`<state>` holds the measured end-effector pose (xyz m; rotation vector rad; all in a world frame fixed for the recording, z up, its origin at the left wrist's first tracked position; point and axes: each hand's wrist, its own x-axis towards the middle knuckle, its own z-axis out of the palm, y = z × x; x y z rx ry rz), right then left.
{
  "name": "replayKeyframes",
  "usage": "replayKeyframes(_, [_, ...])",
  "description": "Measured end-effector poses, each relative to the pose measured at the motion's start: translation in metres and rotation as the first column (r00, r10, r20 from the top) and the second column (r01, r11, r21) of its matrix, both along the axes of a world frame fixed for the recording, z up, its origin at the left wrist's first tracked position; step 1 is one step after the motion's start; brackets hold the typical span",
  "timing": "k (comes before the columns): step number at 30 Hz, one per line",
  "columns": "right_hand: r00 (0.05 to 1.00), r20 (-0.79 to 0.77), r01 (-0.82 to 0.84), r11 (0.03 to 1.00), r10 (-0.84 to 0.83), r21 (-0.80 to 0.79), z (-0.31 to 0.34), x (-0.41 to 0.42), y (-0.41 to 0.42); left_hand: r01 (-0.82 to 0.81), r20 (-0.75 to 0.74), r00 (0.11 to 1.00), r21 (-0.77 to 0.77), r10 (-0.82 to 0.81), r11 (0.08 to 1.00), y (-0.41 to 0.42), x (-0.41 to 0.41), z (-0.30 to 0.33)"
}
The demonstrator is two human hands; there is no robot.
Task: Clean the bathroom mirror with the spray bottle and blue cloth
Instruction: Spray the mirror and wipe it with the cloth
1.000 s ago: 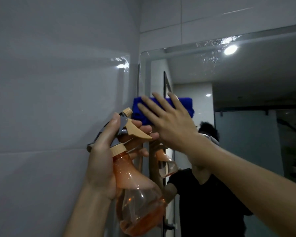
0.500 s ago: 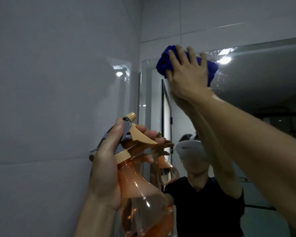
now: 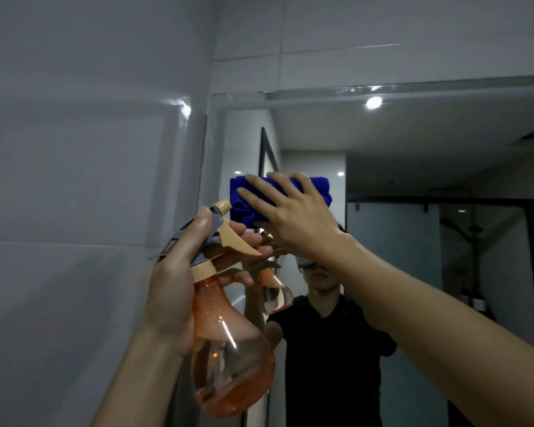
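Note:
The wall mirror (image 3: 413,143) fills the right half of the view, its left edge near the tiled corner. My right hand (image 3: 293,211) lies flat with straight, spread fingers on the folded blue cloth (image 3: 241,204), pressing it against the glass near the mirror's left side at mid height. My left hand (image 3: 179,278) grips the neck of an orange see-through spray bottle (image 3: 228,359), fingers curled round the beige trigger, nozzle pointing up-right just below the cloth. The bottle holds a little liquid at the bottom.
A glossy white tiled wall (image 3: 74,180) stands close on the left and meets the mirror's edge. More tiles (image 3: 352,32) run above the mirror. The glass reflects a person in a black shirt, a ceiling light and a dark-framed shower screen.
My right hand has brought the cloth down from the mirror's top left corner to mid height, just above the spray nozzle. The left hand and bottle stay about where they were.

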<state>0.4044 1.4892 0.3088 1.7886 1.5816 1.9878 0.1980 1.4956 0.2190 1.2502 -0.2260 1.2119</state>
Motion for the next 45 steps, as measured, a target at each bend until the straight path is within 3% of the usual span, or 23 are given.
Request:
replayKeyframes(6, [0.998, -0.049, 0.053, 0.993, -0.048, 0.110, -0.019, 0.066, -0.095, -0.069, -0.033, 0.997, 0.054, 0.070, 0.996, -0.051, 0.036, -0.008])
replayKeyframes(27, [0.897, -0.425, 0.265, 0.920, -0.124, 0.291, -0.070, 0.283, -0.401, 0.194, -0.217, 0.954, -0.076, -0.206, 0.978, -0.263, 0.236, -0.051])
replayKeyframes(39, [0.763, -0.641, 0.258, 0.872, 0.081, 0.417, -0.166, 0.317, -0.459, 0.131, -0.405, 0.907, 0.018, -0.112, 0.991, -0.298, 0.295, -0.124])
replayKeyframes(45, [0.733, -0.675, 0.247, 0.890, 0.087, 0.384, -0.198, 0.311, -0.465, 0.103, -0.421, 0.903, 0.017, -0.086, 0.995, -0.308, 0.306, -0.140])
